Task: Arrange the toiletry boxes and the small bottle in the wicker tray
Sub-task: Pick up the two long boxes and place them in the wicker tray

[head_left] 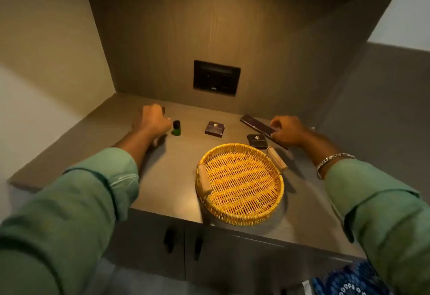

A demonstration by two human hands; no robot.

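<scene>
A round yellow wicker tray (240,214) with two wooden handles sits near the counter's front edge, with nothing in it. Behind it lie two small dark square boxes, one at centre (214,129) and one at right (256,140). A long dark flat box (254,122) lies at the back right; my right hand (287,131) grips its near end. A small green bottle (176,128) with a black cap stands upright at the left. My left hand (154,121) is closed just left of the bottle, over a dark object that is mostly hidden.
The counter (162,178) sits in a wood-panelled niche with side walls left and right. A black wall panel (216,77) is set in the back wall. Cabinet doors with dark handles (169,240) are below the front edge. Patterned blue fabric (349,280) shows at bottom right.
</scene>
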